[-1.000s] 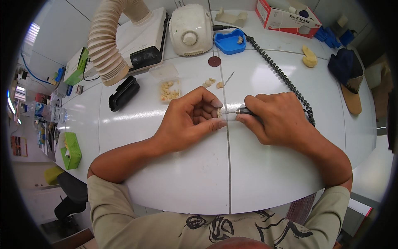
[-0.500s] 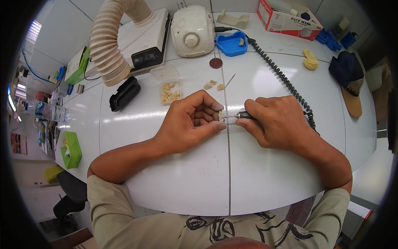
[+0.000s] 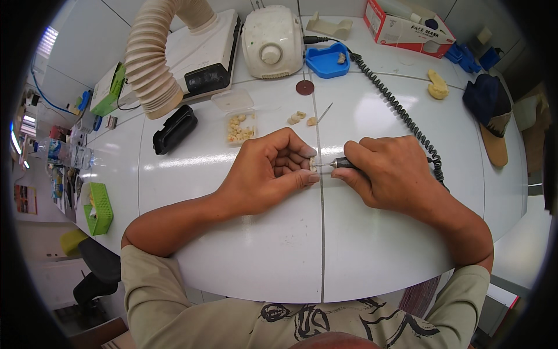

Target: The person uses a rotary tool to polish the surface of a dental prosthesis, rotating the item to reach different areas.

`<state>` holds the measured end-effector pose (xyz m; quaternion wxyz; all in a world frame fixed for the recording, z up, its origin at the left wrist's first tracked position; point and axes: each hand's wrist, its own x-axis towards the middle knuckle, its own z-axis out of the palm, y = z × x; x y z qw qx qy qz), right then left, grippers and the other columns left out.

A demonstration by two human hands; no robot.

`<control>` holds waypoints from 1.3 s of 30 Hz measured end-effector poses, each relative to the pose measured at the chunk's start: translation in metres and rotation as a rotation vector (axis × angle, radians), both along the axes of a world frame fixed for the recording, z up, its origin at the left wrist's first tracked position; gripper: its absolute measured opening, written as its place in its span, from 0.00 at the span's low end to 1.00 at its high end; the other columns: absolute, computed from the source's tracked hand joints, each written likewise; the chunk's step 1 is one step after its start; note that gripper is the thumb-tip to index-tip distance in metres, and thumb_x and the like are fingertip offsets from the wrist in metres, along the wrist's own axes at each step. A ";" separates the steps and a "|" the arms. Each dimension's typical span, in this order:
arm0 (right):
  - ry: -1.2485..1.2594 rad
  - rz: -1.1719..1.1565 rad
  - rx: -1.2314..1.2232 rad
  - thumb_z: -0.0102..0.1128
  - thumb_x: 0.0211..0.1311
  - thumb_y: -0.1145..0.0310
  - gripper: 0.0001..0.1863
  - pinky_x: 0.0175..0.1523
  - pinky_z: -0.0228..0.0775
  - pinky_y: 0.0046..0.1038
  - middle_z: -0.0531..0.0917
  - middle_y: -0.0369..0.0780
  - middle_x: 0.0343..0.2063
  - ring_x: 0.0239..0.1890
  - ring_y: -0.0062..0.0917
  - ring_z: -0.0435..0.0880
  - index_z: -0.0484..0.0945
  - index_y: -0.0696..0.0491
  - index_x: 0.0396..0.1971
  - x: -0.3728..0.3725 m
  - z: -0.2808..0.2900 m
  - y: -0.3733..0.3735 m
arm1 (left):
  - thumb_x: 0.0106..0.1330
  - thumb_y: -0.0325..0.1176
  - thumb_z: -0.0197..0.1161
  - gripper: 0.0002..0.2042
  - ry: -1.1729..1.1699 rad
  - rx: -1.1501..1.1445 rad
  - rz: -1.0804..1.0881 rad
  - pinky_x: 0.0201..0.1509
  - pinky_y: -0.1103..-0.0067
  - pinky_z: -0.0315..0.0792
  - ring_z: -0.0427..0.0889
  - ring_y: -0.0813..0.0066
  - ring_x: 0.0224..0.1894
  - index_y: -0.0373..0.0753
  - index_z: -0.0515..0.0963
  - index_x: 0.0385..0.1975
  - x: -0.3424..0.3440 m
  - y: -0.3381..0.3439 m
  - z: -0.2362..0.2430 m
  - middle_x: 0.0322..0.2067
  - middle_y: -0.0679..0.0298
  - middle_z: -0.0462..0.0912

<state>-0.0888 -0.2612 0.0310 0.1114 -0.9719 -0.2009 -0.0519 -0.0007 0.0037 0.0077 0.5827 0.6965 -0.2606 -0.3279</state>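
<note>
My left hand (image 3: 264,171) pinches a small cream-white piece, like a row of dental teeth (image 3: 311,164), between thumb and fingertips. My right hand (image 3: 386,168) is wrapped round a black-and-silver rotary handpiece (image 3: 344,162), whose thin bur reaches to that piece; whether it touches is too small to tell. The handpiece's coiled black cord (image 3: 388,96) runs to a white control box (image 3: 269,43). Just beyond my hands lie a few small tooth pieces (image 3: 296,118), a thin metal rod (image 3: 325,113), a dark red disc (image 3: 305,87) and an open clear box of tooth pieces (image 3: 240,125).
Behind are a ribbed extraction hose (image 3: 148,75), black case (image 3: 174,129), blue tray (image 3: 327,61), mask box (image 3: 408,29) and yellow model (image 3: 437,84). A cap (image 3: 488,107) lies right, a green basket (image 3: 100,206) left, on the white table (image 3: 244,244).
Both hands have shifted slightly downward and to the right with the handpiece and the small piece. The grips look much the same.
</note>
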 end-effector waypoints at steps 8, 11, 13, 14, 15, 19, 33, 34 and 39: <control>0.012 -0.002 -0.008 0.66 0.78 0.45 0.23 0.23 0.73 0.38 0.86 0.39 0.20 0.19 0.36 0.86 0.83 0.50 0.31 0.000 0.001 0.000 | 0.72 0.22 0.77 0.15 -0.019 0.020 -0.016 0.51 0.82 0.87 0.90 0.79 0.44 0.30 0.78 0.52 0.000 0.000 0.000 0.43 0.60 0.86; -0.007 0.015 -0.002 0.67 0.78 0.45 0.23 0.23 0.73 0.38 0.86 0.39 0.21 0.19 0.36 0.86 0.83 0.50 0.31 0.001 0.002 0.000 | 0.72 0.22 0.77 0.15 -0.039 0.020 -0.024 0.51 0.82 0.87 0.90 0.79 0.44 0.30 0.78 0.52 0.001 0.000 0.000 0.43 0.60 0.86; 0.008 0.008 0.008 0.67 0.78 0.46 0.23 0.23 0.74 0.38 0.86 0.39 0.21 0.19 0.36 0.86 0.83 0.50 0.32 0.001 0.002 0.000 | 0.73 0.21 0.76 0.15 0.008 0.020 -0.020 0.51 0.82 0.86 0.90 0.79 0.44 0.29 0.78 0.53 0.000 0.000 0.001 0.43 0.60 0.86; 0.008 0.008 0.009 0.67 0.78 0.46 0.23 0.23 0.74 0.38 0.86 0.39 0.21 0.19 0.36 0.86 0.83 0.50 0.32 0.001 0.002 0.000 | 0.73 0.21 0.76 0.15 0.008 0.020 -0.020 0.51 0.82 0.86 0.90 0.79 0.44 0.29 0.78 0.53 0.001 0.000 0.001 0.43 0.60 0.86; 0.004 0.006 0.015 0.67 0.78 0.46 0.22 0.23 0.74 0.38 0.86 0.39 0.21 0.19 0.36 0.86 0.83 0.50 0.32 0.001 0.001 -0.001 | 0.73 0.21 0.76 0.15 0.011 0.014 -0.024 0.51 0.82 0.86 0.90 0.78 0.44 0.29 0.78 0.53 0.001 0.000 0.001 0.43 0.60 0.86; 0.011 0.006 0.024 0.67 0.78 0.46 0.22 0.24 0.74 0.39 0.86 0.39 0.21 0.19 0.37 0.86 0.83 0.50 0.32 0.001 0.001 0.000 | 0.73 0.21 0.75 0.15 0.001 0.024 -0.029 0.51 0.82 0.86 0.90 0.78 0.43 0.29 0.77 0.53 0.000 -0.001 0.002 0.43 0.59 0.86; -0.024 -0.004 0.022 0.67 0.78 0.46 0.22 0.23 0.74 0.39 0.86 0.39 0.20 0.18 0.36 0.86 0.84 0.49 0.32 0.001 -0.001 0.000 | 0.73 0.20 0.74 0.15 -0.022 0.012 -0.034 0.51 0.81 0.87 0.90 0.78 0.44 0.29 0.76 0.53 0.000 0.000 0.001 0.43 0.59 0.86; -0.021 -0.005 0.013 0.67 0.78 0.46 0.22 0.23 0.74 0.39 0.86 0.39 0.20 0.18 0.36 0.86 0.84 0.49 0.32 0.001 -0.001 0.000 | 0.73 0.20 0.74 0.15 -0.039 0.014 -0.036 0.50 0.82 0.86 0.90 0.78 0.43 0.29 0.76 0.53 0.000 -0.001 0.001 0.43 0.59 0.86; -0.006 -0.012 0.009 0.67 0.78 0.46 0.22 0.23 0.74 0.38 0.86 0.39 0.21 0.19 0.36 0.86 0.84 0.50 0.32 0.001 0.000 0.001 | 0.72 0.21 0.76 0.15 -0.061 0.029 -0.032 0.49 0.85 0.84 0.87 0.83 0.43 0.32 0.77 0.52 -0.001 0.000 0.001 0.42 0.62 0.85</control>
